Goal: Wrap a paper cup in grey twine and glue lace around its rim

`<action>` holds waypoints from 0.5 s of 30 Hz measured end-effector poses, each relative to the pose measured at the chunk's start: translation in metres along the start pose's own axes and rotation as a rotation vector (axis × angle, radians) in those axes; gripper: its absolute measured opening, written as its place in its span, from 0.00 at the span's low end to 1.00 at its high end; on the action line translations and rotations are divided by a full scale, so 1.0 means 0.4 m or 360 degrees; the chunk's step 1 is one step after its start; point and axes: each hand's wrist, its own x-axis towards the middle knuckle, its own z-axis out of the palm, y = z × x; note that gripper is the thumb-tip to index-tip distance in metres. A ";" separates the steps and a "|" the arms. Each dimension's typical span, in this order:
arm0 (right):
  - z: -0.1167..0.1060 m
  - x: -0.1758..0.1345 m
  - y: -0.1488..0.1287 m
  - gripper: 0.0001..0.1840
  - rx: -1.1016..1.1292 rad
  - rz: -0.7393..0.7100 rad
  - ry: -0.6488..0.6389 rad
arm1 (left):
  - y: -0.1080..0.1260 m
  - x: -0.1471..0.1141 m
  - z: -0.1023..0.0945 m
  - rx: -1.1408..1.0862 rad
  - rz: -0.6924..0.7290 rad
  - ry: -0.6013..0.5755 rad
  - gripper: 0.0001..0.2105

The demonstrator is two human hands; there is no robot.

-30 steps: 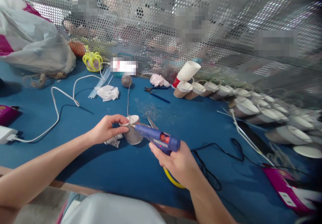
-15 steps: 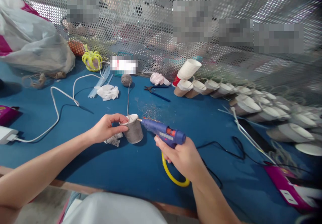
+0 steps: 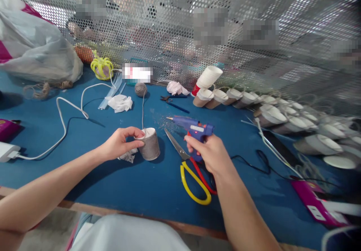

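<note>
My left hand point(image 3: 124, 142) pinches the rim of a grey-wrapped paper cup point(image 3: 150, 147), which stands on the blue table. A grey cord runs from the cup's mouth back to a ball of twine point(image 3: 140, 89). In my right hand point(image 3: 210, 151) is a blue glue gun point(image 3: 194, 125), raised above the table, its nozzle pointing left and apart from the cup. Below it lie scissors point(image 3: 194, 172) with one yellow and one red handle, partly hidden by my right hand. Crumpled scrap point(image 3: 128, 155) sits beside the cup, under my left hand.
Rows of wrapped cups point(image 3: 270, 114) stand at the right, with stacked white cups point(image 3: 210, 76) behind. Pliers point(image 3: 176, 102), white crumpled tissue point(image 3: 120, 103) and clear glue sticks point(image 3: 111, 91) lie towards the back. A white cable point(image 3: 63, 112) crosses the left; a perforated metal screen point(image 3: 169, 29) borders the table.
My right hand has drawn the glue gun back from the cup's rim, up and to the right, uncovering the scissors' blades and red handle. My left hand stays on the cup.
</note>
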 end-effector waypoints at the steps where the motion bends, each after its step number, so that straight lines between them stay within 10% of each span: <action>1: -0.004 0.021 0.008 0.12 -0.0042 0.0021 0.0081 | 0.001 -0.001 0.000 0.0030 0.0036 -0.0004 0.06; 15: 0.045 0.175 0.065 0.14 -0.0546 0.0086 0.0249 | 0.010 -0.016 -0.007 0.0674 0.0542 -0.0130 0.03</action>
